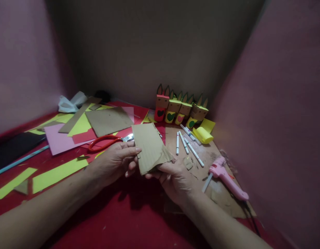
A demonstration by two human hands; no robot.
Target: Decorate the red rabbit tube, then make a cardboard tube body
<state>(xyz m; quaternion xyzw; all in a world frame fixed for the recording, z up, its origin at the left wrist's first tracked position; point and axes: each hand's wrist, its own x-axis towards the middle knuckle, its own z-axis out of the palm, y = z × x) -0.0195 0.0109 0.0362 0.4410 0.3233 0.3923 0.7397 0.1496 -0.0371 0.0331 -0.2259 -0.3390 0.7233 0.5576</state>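
Note:
A piece of brown cardboard is held up between my two hands, its lower right corner torn and peeling. My left hand pinches its left edge, thumb on the front face. At the torn corner, my right hand grips with the thumb on top and the fingers beneath. Just behind my left hand lie scissors with red handles, their blades partly covered by the cardboard.
Several paper animal figures stand against the back wall. Several white markers and a pink glue gun lie on a cardboard mat at right. Coloured paper and a larger cardboard sheet spread across the left.

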